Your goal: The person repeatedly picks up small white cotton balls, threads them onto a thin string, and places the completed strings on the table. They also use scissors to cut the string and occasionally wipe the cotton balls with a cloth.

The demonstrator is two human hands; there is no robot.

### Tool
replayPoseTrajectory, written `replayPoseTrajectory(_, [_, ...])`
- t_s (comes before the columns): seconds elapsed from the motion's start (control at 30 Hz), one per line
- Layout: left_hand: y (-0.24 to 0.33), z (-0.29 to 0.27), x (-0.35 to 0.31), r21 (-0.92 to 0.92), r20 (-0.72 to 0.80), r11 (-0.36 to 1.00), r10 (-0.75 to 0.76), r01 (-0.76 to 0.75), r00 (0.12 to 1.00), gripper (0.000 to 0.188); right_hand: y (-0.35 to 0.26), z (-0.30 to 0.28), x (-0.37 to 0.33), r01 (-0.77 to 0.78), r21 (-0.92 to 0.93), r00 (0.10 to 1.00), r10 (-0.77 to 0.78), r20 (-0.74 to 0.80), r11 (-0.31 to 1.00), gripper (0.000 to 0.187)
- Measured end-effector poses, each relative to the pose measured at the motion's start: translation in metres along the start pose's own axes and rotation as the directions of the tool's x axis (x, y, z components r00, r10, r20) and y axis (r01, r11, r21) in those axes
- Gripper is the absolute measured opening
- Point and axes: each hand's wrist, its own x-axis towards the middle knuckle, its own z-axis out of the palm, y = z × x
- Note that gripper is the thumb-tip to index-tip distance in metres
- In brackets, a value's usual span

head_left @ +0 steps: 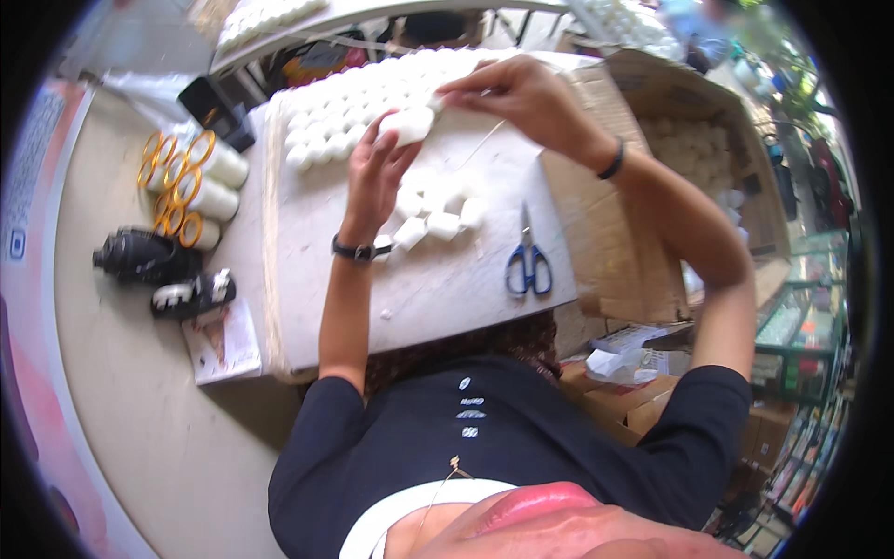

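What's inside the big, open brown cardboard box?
Small, whitish, rounded pieces are inside the brown cardboard box. The person's bare right forearm hides part; the pile covers whatever is underneath, so I can't tell.

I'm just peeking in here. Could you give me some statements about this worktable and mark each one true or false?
1. The left hand holds a white piece. True.
2. The right hand holds the scissors. False: they lie on the table.
3. Loose white pieces lie to the left of the scissors. True.
4. The open cardboard box is at the left of the table. False: it is at the right.
5. A black band circles the right wrist. True.
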Motion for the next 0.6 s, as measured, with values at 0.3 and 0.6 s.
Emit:
replayPoseTrajectory(0.3, [0.005,0.012,-0.023,-0.175,0.054,0.985,0.002,0.007,0.999,0.049,-0.022,0.009,-0.011,0.109,-0.354,0.994,-0.104,0.034,0.929,0.014])
replayPoseTrajectory(0.6, [0.005,0.014,-0.029,-0.09,0.088,0.995,0.048,-0.04,0.995,0.05,-0.033,0.018,-0.015,0.128,-0.477,0.992,-0.121,0.046,0.869,0.011])
